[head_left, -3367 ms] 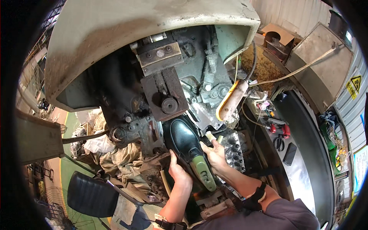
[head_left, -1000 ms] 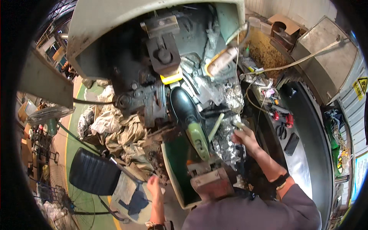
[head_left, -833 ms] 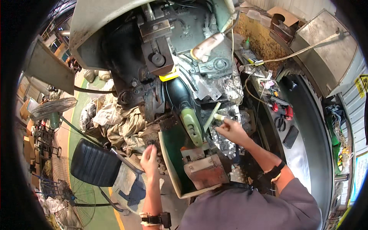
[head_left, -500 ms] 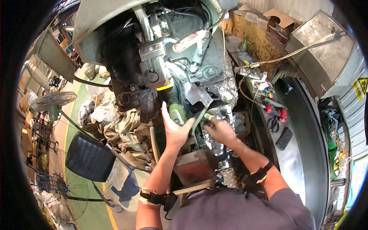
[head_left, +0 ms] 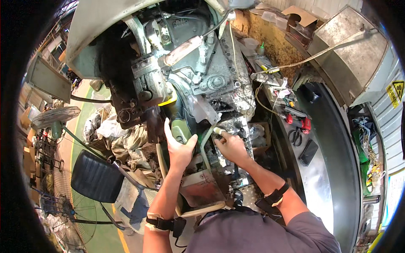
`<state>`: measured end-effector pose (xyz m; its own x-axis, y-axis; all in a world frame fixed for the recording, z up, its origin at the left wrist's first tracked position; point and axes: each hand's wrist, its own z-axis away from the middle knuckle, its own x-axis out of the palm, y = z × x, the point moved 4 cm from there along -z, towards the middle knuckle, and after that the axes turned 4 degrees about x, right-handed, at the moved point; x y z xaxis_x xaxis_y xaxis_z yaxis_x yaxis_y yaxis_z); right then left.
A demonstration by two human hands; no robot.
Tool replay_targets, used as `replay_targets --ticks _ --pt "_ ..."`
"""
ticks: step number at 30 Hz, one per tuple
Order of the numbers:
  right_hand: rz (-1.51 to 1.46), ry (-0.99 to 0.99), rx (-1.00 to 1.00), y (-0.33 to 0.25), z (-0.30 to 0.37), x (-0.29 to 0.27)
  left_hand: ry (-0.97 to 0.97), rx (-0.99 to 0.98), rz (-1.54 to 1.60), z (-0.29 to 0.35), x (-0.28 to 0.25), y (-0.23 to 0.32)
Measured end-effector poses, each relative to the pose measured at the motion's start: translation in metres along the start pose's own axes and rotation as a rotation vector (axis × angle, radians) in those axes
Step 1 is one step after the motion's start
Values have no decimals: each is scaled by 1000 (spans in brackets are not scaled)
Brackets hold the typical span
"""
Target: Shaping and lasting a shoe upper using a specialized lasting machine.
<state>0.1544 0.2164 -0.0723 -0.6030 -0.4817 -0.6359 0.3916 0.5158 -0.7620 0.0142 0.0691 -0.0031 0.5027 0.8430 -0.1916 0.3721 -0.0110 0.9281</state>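
Note:
In front of me stands a large grimy machine. My left hand cups a smooth green rounded piece, thumb on its right side and a finger stretched along its left. The piece sits at the lower end of a dark cylindrical part, just below a yellow strip. What my remaining left fingers do is hidden. To the right, my right hand is closed at the pale knob of a bent light-green lever. A reddish metal block lies beneath the lever.
A lamp hangs over the machine. On the right-hand ledge lie a red tool, scissors and a black phone. To the left are a black-seated chair, sacks and a fan.
My view has shifted, so the machine and both hands appear further left. Both hands stay at the green piece and the lever; the lever now looks more upright and bent.

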Motion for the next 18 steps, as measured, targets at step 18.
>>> replay_targets --ticks 18 --pt "-73 -5 29 -4 0 -1 59 147 -148 -1 -5 -20"
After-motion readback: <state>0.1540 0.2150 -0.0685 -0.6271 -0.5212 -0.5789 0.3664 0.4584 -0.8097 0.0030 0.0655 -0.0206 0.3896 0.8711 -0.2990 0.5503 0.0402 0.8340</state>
